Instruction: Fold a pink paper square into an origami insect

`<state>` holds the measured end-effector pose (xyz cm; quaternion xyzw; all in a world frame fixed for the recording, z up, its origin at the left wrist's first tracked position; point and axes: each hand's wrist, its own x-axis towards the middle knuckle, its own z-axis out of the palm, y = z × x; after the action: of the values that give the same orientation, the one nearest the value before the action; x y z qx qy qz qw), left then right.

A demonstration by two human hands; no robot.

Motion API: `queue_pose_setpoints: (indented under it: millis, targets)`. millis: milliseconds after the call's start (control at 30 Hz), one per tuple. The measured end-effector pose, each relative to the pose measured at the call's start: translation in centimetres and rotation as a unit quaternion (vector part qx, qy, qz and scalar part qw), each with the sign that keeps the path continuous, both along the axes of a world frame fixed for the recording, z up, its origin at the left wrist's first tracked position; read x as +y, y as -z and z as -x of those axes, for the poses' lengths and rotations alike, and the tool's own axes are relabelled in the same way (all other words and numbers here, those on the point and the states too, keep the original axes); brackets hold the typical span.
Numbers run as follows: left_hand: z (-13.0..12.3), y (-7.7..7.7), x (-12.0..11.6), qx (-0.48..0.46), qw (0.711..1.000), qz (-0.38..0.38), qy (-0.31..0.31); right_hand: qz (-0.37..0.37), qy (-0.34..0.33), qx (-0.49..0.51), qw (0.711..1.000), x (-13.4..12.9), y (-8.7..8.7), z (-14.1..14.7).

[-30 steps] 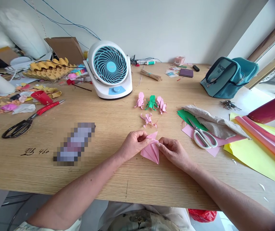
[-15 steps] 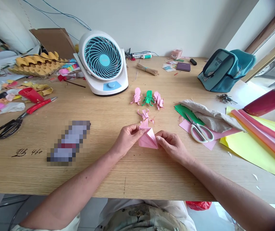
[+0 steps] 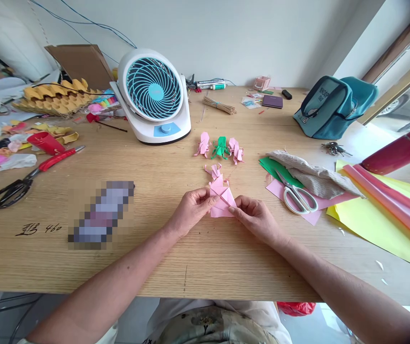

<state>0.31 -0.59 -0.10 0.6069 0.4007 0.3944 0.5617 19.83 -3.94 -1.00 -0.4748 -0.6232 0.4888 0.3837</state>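
Note:
Between my hands is a piece of pink origami paper (image 3: 222, 208), folded into layers with a diagonal crease and a point at its far end. My left hand (image 3: 193, 208) pinches its left edge, thumb on top. On the right side, my right hand (image 3: 257, 215) grips the paper with the thumb pressed on a folded flap. Just beyond it lies a small pink folded paper figure (image 3: 214, 171), partly overlapped by the paper. Farther back stand a green paper beetle (image 3: 221, 147) and two pink paper beetles (image 3: 203, 144) with thin folded legs.
A white fan (image 3: 153, 95) stands at the back left. On the right lie white-handled scissors (image 3: 298, 197), a grey cloth (image 3: 312, 174), coloured paper sheets (image 3: 380, 229) and a teal bag (image 3: 334, 107). Black-and-red shears (image 3: 29, 179) and a blurred rectangular object (image 3: 101, 215) lie left.
The raised flap of the pink paper now lies flatter. My right thumb has moved left onto the paper, and both hands grip it.

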Motion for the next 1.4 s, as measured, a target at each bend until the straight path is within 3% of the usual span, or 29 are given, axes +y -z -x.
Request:
queue_pose_setpoints:
  millis: [233, 400, 633, 767, 1067, 1267, 1333, 1400]
  targets:
    - [0.0, 0.2, 0.2, -0.006, 0.999, -0.016, -0.027, 0.013, 0.016, -0.010, 1.000, 0.0, -0.6, -0.2]
    - [0.2, 0.3, 0.5, 0.006, 1.000, -0.017, -0.016, 0.010, 0.002, 0.051, 0.999, -0.2, -0.9, -0.1]
    - [0.2, 0.4, 0.4, 0.001, 1.000, -0.028, 0.008, 0.019, -0.016, 0.143, 0.989, 0.0, 0.0, 0.1]
    - [0.0, 0.5, 0.2, -0.011, 0.999, -0.009, 0.031, 0.014, -0.003, 0.130, 0.991, 0.0, 0.5, 0.0]
    - [0.0, 1.1, 0.3, 0.037, 0.999, -0.011, 0.034, -0.070, -0.012, -0.020, 0.997, -0.4, 0.1, -0.3]
    - [0.1, 0.9, 0.2, 0.051, 0.999, -0.015, 0.001, -0.101, 0.001, -0.031, 0.994, -0.3, 0.3, -0.6]
    - [0.1, 0.8, 0.2, 0.027, 0.999, 0.010, -0.028, -0.163, 0.018, -0.045, 0.985, -0.3, 0.2, -1.0]
    - [0.1, 0.6, 0.3, -0.003, 0.997, 0.049, -0.054, -0.264, 0.010, -0.104, 0.959, -0.4, -0.2, -1.3]
